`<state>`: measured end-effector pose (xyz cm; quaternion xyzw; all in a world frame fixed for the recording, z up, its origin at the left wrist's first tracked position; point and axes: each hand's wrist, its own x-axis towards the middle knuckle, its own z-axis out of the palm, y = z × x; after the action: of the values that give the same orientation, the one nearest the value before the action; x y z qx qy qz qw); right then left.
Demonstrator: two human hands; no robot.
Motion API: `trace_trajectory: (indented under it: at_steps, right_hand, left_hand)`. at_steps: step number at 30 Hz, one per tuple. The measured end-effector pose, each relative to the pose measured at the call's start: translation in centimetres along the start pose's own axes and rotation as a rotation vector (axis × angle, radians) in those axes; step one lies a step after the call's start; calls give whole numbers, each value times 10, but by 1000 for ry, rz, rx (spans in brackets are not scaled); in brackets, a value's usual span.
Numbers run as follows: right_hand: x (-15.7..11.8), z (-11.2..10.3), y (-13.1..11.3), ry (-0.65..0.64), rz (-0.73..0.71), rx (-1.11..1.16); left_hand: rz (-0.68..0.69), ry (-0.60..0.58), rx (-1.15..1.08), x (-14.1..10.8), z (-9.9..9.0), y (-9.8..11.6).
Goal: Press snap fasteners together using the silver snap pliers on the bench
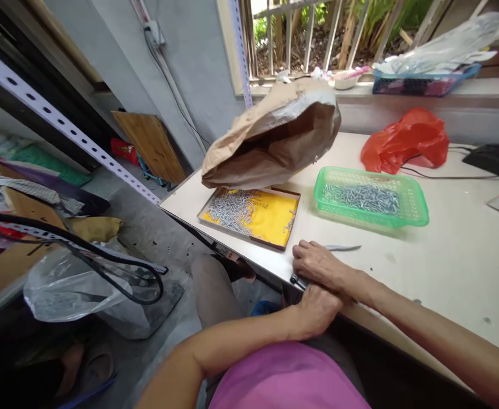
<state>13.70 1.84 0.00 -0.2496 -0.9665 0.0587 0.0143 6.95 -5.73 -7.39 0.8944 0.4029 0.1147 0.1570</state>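
At the table's front edge my right hand (317, 262) rests with its fingers curled under; what they hold, if anything, is hidden. A slim grey pointed metal tool (344, 247) sticks out just beyond its knuckles. Lower and nearer my body, my left hand (320, 309) is closed, its fingers hidden beneath the right wrist. A short black object with a rounded end (298, 281) shows between the two hands. Ahead lies a shallow tray (275, 227) with a yellow bottom and many small silver screw-like pieces (230, 210). A green plastic basket (371, 218) holds more such metal pieces (364, 199).
A large brown paper bag (275, 133) leans open behind the tray. Farther right are a red plastic bag (407, 139) and a black device with a cable (494, 156). A blue basket (424, 82) stands on the window sill. A perforated metal bar (68, 125) slants at left.
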Motion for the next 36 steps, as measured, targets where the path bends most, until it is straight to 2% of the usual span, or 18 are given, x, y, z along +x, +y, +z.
trace_trajectory:
  at_steps: [7, 13, 15, 16, 18, 19, 20, 21, 23, 24, 25, 26, 27, 28, 29, 31, 33, 36]
  right_hand:
    - [7, -2, 16, -97, -18, 228]
    - [18, 7, 3, -143, -96, 304]
    - [24, 2, -1, -32, -109, 374]
    - [24, -5, 0, 71, -93, 410]
    - [18, -29, 13, 344, -9, 448]
    - [11, -44, 25, 499, 66, 446]
    - [2, -59, 40, 627, 148, 397]
    - [-8, -73, 58, 735, 238, 309]
    - [-28, -90, 100, 865, 481, 107]
    - [-38, -92, 120, 848, 601, 51]
    - [-47, -89, 138, 815, 630, -9]
    - [-55, -83, 152, 679, 612, -51]
    - [-62, -75, 161, 601, 597, -115]
    - [-67, -65, 164, 579, 602, -130]
    - [-71, -55, 161, 563, 595, -121]
    - [-78, -37, 139, 575, 577, -53]
    - [-85, -22, 105, 571, 537, 50]
    - [-94, -1, 55, 532, 466, 188]
  left_hand:
    - [201, -49, 59, 7, 2, -15]
    - [311, -64, 46, 20, 16, -2]
    - [348, -50, 65, 22, 17, 1]
    - [362, -26, 70, 21, 12, 0]
    - [345, 50, 76, 16, -12, -12]
    - [287, 88, 95, 13, -31, -24]
    - [151, 137, 141, 10, -54, -39]
    - [-59, 202, 202, 8, -78, -57]
    - [-450, 293, 314, 6, -125, -99]
    - [-597, 316, 339, 7, -145, -120]
    - [-705, 313, 351, 9, -160, -139]
    - [-767, 280, 356, 11, -171, -155]
    - [-819, 248, 359, 13, -178, -167]
    - [-850, 206, 355, 15, -180, -176]
    - [-870, 165, 348, 16, -180, -182]
    - [-891, 100, 328, 17, -175, -188]
    - [-885, 65, 317, 17, -169, -190]
    - [-892, 74, 332, 20, -164, -194]
